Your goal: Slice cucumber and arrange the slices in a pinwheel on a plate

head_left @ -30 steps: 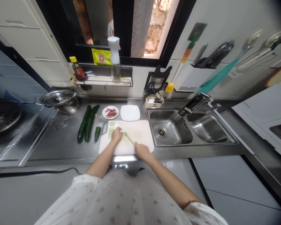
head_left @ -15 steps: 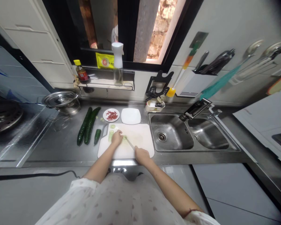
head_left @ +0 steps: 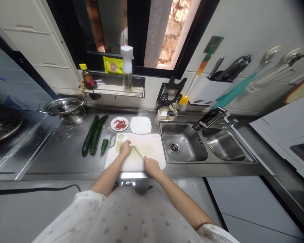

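On the white cutting board (head_left: 152, 143), my left hand (head_left: 125, 149) is bent down with its fingers closed at the edge of a pale green cucumber slice (head_left: 134, 148). The fingers hide part of what they press on. My right hand (head_left: 152, 166) grips the handle of a knife (head_left: 139, 154), whose blade slants up and left to that slice. A row of overlapping cucumber slices (head_left: 119, 146) lies left of my left hand, with another slice (head_left: 121, 136) above it. A short cucumber piece (head_left: 104, 146) rests on the counter by the board's left edge.
Two whole cucumbers (head_left: 94, 135) lie farther left. Behind the board stand a plate of small red pieces (head_left: 120, 118) and a white square plate (head_left: 141, 125). A lidded steel pot (head_left: 74, 115) is at the left; a double sink (head_left: 184, 158) adjoins the board at the right.
The whole view has shifted slightly left. Both hands and the knife stay in nearly the same place over the cutting board, with the blade still at the slice.
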Motion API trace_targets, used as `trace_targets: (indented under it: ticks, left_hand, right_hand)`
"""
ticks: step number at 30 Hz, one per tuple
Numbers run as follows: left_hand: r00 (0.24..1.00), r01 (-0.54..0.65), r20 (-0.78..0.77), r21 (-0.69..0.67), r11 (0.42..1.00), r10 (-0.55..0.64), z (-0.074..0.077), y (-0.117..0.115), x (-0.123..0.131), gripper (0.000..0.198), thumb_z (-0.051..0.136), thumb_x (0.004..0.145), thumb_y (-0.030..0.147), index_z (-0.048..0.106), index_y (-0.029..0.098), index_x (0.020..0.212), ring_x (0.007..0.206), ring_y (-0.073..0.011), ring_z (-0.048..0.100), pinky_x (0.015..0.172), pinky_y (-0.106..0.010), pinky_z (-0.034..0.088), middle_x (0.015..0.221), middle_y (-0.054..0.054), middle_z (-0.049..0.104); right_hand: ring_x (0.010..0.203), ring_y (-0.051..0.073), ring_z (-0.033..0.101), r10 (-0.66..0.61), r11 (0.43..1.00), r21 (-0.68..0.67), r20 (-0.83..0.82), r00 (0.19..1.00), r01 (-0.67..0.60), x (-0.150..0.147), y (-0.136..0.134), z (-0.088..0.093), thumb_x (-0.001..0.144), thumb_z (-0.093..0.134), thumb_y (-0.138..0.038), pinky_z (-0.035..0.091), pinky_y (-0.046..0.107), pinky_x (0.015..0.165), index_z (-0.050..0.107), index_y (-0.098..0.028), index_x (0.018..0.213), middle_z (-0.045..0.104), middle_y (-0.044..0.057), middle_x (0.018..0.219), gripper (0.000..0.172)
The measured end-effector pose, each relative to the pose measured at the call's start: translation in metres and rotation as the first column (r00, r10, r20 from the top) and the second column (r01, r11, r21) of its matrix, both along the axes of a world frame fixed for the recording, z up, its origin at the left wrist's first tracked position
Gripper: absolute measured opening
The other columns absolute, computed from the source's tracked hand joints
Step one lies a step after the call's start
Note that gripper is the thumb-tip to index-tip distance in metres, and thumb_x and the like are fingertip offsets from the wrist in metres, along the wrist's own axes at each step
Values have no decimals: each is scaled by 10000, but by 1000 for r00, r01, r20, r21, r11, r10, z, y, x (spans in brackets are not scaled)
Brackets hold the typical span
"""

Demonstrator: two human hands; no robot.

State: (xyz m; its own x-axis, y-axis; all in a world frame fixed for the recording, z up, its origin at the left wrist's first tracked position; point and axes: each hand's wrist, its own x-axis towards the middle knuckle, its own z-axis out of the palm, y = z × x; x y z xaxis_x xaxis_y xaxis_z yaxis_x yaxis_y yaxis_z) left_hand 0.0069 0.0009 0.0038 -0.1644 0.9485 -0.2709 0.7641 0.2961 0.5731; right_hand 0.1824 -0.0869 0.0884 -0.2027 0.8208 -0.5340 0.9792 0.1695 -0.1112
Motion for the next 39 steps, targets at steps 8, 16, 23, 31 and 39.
trace_targets:
  ticks: [8, 16, 23, 31, 39]
  left_hand:
    - [1000, -7, 6, 3, 1000, 7, 2, -1, 0, 238, 614, 783, 200, 610, 214, 1020, 898, -184, 626, 778, -251, 433, 928, -43, 687]
    - [1000, -7, -4, 5, 1000, 7, -1, 0, 0, 238, 608, 792, 209, 611, 215, 1030, 883, -188, 629, 775, -256, 434, 925, -48, 687]
    - [1000, -15, -1, -2, 1000, 15, -2, 1, 0, 233, 611, 797, 214, 604, 215, 1029, 897, -183, 630, 782, -248, 428, 932, -47, 690]
    - [1000, -7, 6, 14, 1000, 7, -1, -1, 0, 237, 607, 796, 204, 603, 213, 1032, 899, -181, 627, 791, -248, 423, 938, -50, 688]
    - [1000, 2, -5, 9, 1000, -2, -4, 1, -2, 253, 604, 796, 208, 601, 212, 1049, 917, -191, 626, 800, -255, 424, 959, -59, 688]
  right_hand:
    - [973, 238, 653, -1, 1000, -12, 5, 1000, 1, 2, -2, 2, 913, 329, -117, 465, 322, 748, 503, -154, 1186, 681, 154, 994, 327]
    - [956, 239, 656, 7, 1000, -6, 19, 1000, -7, 1, -3, 4, 908, 323, -111, 467, 322, 734, 501, -154, 1173, 681, 152, 994, 322]
    - [946, 243, 658, 21, 1000, -12, 24, 999, -21, -1, 0, 6, 903, 334, -97, 466, 325, 725, 495, -153, 1170, 676, 152, 993, 317]
    - [955, 224, 650, 2, 1000, -21, 10, 1000, -2, 1, -1, 3, 897, 325, -104, 456, 313, 753, 494, -155, 1183, 678, 149, 1002, 336]
    - [944, 242, 658, 7, 1000, 6, 0, 1000, -7, 2, -1, -5, 897, 331, -110, 469, 324, 738, 501, -156, 1182, 681, 153, 985, 334]
